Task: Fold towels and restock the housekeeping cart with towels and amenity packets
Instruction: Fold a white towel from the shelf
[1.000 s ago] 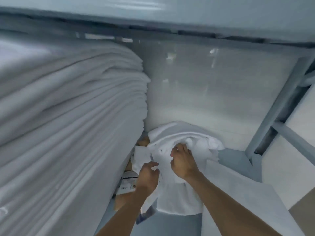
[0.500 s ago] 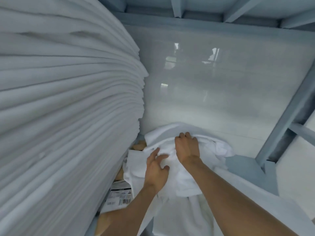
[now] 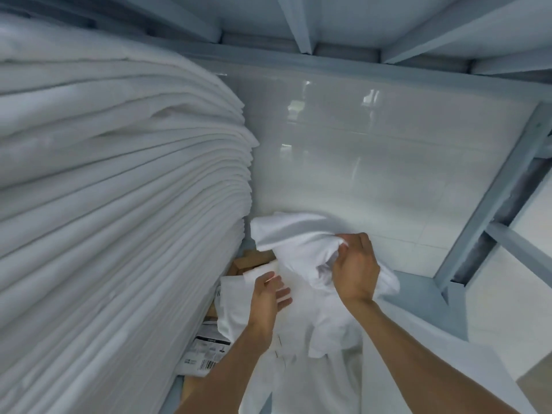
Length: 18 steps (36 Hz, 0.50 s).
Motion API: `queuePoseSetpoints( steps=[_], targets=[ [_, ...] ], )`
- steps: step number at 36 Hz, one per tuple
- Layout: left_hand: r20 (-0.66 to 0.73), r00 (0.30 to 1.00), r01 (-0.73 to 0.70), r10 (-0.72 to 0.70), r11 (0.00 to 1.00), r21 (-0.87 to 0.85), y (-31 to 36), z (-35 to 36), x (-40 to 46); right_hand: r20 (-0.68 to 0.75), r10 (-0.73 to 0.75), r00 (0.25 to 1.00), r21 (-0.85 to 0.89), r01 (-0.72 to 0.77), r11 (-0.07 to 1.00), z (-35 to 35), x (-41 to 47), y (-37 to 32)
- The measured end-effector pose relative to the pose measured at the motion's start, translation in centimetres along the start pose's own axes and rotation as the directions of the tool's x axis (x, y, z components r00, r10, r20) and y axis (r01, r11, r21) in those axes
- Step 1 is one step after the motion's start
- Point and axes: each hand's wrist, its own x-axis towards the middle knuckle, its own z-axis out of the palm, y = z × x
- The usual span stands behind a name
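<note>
Towel [image 3: 298, 237] in question is a loose, crumpled white one lying on the blue shelf [image 3: 424, 297], against the glossy white back panel [image 3: 373, 162] and just beside the tall stack of folded linen [image 3: 119, 204] on the left. Half a second ago both hands lay flat on top of the bundle; now the right hand [image 3: 355, 273] has curled round a bunched fold and drawn it up and to the right, so the cloth rises into a peak under its fingers. The left hand [image 3: 267, 297] has come off the heap and sits lower, fingers mostly straight, thumb and fingertips touching a flat white edge of cloth; whether it truly pinches that edge I cannot tell. Beneath the bundle, brown cardboard [image 3: 251, 261] and a packet with a barcode label [image 3: 203, 357] show between towel and stack. This reads as the towel being pulled free of the shelf for folding, which looks not yet begun; the cloth is limp and may drag the packet along.
</note>
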Motion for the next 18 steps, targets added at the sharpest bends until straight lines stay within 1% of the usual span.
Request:
queuePoseSetpoints(
  steps=[1, 3, 5, 8, 10, 11, 12, 14, 15, 16, 17, 18],
  targets=[
    [0.017, 0.999, 0.047, -0.045, 0.996, -0.079, 0.5, 0.3, -0.5, -0.032, 0.019, 0.999, 0.039, -0.017, 0.999, -0.9, -0.1, 0.0],
    [0.087, 0.991, 0.113, -0.099, 0.98, -0.163, 1.7, 0.9, -1.7, -0.079, 0.103, 0.992, 0.134, -0.092, 0.987, -2.7, -0.6, 0.3],
    [0.158, 0.979, 0.153, -0.127, 0.974, -0.169, 3.0, 1.6, -3.0, -0.12, 0.208, 0.971, 0.225, -0.177, 0.958, -4.7, -1.7, 0.8],
    [0.264, 0.959, 0.153, -0.105, 0.973, -0.17, 4.8, 3.0, -5.0, -0.208, 0.257, 0.944, 0.292, -0.191, 0.937, -7.7, -4.6, 2.2],
    [0.353, 0.931, 0.162, -0.096, 0.973, -0.163, 5.8, 4.2, -6.5, -0.157, 0.237, 0.959, 0.317, -0.178, 0.931, -9.3, -7.5, 3.1],
    [0.367, 0.923, 0.172, -0.113, 0.976, -0.134, 6.1, 4.8, -7.3, -0.115, 0.219, 0.969, 0.308, -0.175, 0.935, -10.0, -8.9, 3.6],
    [0.332, 0.933, 0.175, -0.138, 0.981, -0.084, 6.4, 5.4, -8.0, -0.071, 0.198, 0.978, 0.281, -0.171, 0.944, -10.6, -10.2, 4.1],
    [0.129, 0.978, 0.152, -0.161, 0.986, 0.074, 6.0, 6.0, -8.7, 0.016, 0.151, 0.988, 0.159, -0.151, 0.976, -11.4, -12.3, 4.7],
    [0.032, 0.99, 0.131, -0.138, 0.977, 0.167, 5.6, 6.0, -8.9, 0.064, 0.125, 0.99, 0.097, -0.131, 0.987, -11.7, -13.0, 4.8],
    [-0.033, 0.993, 0.122, -0.118, 0.961, 0.248, 5.1, 5.9, -9.1, 0.119, 0.114, 0.986, 0.057, -0.121, 0.991, -12.0, -13.4, 4.8],
    [-0.072, 0.991, 0.128, -0.112, 0.949, 0.289, 4.6, 5.7, -9.5, 0.179, 0.137, 0.974, 0.049, -0.148, 0.988, -12.3, -13.7, 4.5],
    [-0.089, 0.989, 0.14, -0.12, 0.948, 0.286, 4.3, 5.3, -10.0, 0.238, 0.182, 0.954, 0.06, -0.202, 0.978, -12.4, -13.8, 4.1]
  ],
)
